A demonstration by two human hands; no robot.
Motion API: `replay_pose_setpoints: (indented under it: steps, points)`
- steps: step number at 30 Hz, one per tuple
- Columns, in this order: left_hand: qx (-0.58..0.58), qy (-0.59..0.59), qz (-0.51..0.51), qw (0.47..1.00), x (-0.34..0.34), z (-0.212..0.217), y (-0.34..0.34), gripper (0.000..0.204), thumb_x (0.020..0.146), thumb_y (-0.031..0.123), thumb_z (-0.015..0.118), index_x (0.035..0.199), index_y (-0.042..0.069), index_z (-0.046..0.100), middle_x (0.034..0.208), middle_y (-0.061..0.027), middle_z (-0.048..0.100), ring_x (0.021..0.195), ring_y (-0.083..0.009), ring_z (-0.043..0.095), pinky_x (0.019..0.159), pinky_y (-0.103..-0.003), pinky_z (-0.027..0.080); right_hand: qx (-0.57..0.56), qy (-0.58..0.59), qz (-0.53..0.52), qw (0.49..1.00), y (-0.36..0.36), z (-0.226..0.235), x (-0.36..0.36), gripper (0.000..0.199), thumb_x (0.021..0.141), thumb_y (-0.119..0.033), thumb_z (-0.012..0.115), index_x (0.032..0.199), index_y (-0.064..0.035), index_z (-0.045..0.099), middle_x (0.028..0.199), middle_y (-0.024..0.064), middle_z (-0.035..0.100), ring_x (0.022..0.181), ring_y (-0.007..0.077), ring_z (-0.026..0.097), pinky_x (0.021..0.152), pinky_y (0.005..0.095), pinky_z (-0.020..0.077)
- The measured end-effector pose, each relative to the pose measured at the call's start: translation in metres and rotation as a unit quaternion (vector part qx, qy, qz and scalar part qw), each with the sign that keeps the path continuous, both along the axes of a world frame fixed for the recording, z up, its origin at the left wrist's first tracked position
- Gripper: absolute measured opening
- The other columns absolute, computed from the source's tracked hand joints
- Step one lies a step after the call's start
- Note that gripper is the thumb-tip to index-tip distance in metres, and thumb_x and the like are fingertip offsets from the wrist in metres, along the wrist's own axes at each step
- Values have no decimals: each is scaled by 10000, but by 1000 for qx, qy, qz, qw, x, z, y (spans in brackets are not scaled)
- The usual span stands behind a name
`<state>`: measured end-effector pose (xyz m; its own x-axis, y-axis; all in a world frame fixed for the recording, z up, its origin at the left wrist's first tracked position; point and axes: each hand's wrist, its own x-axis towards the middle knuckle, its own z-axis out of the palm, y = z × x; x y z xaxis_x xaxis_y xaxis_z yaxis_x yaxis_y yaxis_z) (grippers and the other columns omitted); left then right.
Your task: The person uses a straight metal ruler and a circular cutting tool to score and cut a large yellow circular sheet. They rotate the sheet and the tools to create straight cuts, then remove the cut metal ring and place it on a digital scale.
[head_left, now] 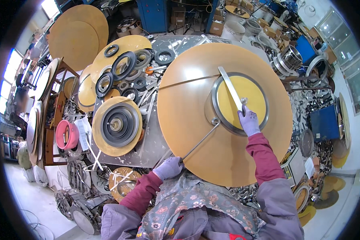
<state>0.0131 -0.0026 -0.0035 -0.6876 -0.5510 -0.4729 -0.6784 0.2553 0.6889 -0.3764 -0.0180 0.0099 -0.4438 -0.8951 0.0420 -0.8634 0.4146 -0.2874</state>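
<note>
- One large tan disc (196,120) lies flat on the cluttered worktop (154,140), with one smaller yellow disc (248,100) inside a grey ring (264,110) on top of it.
- The right hand (249,121), gloved, has its fingers closed on one flat metal bar (231,89) lying across the yellow disc.
- The left hand (169,168), gloved, has its fingers wrapped around one thin rod (200,142) that reaches to the ring's edge.
- Judging by this, the tools are set in place on the disc; no finished mark or cut is visible yet.
- To the left, one more disc carries stacked dark rings (118,125).
</note>
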Motion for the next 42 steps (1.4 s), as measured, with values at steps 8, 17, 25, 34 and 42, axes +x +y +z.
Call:
replay_pose_setpoints:
  steps: [8,17,25,34,42]
  points:
    - [3,-33,-8,999,0,0,0,297,879,244,509,997,-10,609,954,-253,637,929,-400,609,823,-461,472,3,13,4,1000,1,-7,-5,399,877,-313,561,1132,-6,561,861,234,649,847,379,632,775,465,486]
    - [-8,-5,-8,1000,1,-6,-1,304,877,246,492,946,-25,613,926,-259,637,910,-409,609,801,-473,471,10,-8,-3,1000,-2,-2,-2,301,871,-284,565,1027,-27,553,851,218,649,818,375,632,750,473,490]
    - [14,3,9,1000,-2,-6,-1,274,864,209,521,963,-31,611,930,-259,637,915,-408,606,803,-469,469,-16,0,-4,1000,3,-8,-4,331,872,-303,569,1066,-36,549,843,216,641,822,372,627,749,469,486]
    - [-2,-7,16,1000,0,-3,-2,262,860,206,524,930,-31,611,905,-257,633,891,-409,608,790,-464,472,-3,-6,-6,1000,1,-2,4,356,877,-308,565,1104,-35,543,862,221,643,849,372,629,764,464,488]
    - [-37,3,-8,999,3,-6,1,254,865,198,503,943,-24,596,905,-259,629,877,-422,600,776,-480,467,-18,17,4,1000,2,-11,-2,374,871,-307,572,1130,-37,556,884,225,651,836,368,640,762,449,498]
